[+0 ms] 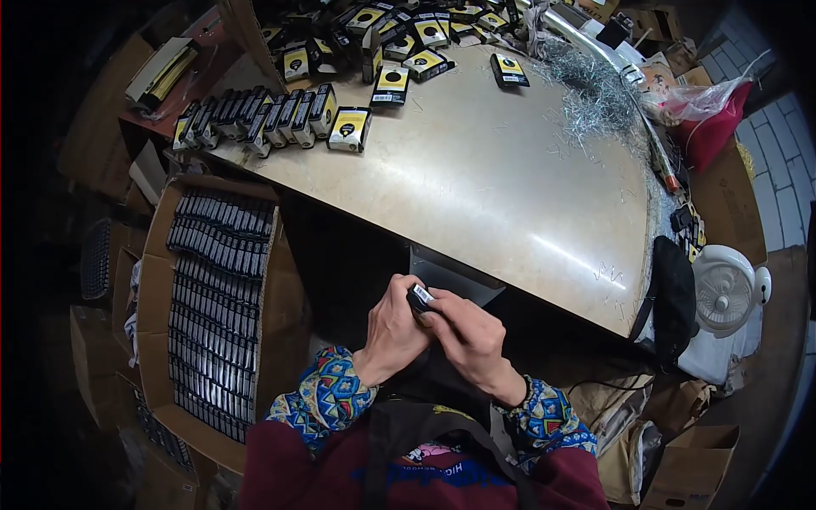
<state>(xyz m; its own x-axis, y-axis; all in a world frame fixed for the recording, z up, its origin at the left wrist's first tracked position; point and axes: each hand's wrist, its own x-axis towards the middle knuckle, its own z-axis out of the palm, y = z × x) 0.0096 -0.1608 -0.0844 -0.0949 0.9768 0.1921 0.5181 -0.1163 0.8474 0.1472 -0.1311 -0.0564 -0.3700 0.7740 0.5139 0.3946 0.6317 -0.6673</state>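
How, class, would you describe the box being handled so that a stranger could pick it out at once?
Find the large pale tabletop and follow its near edge to the picture's middle. Just below, the left hand and right hand hold a small dark box showing a white patch. Unlike the boxes on the tabletop, it alone is held.

A box (420, 295) is held by the left grip (397, 328) and the right grip (469, 336) in front of the surface (484, 183). On it, a row of boxes (303, 119) is stood at the left, a pile (431, 32) is heaped behind, and wires (595, 85) are strewn at the right. Beside it, a carton (155, 289) is filled with dark packs (214, 327).
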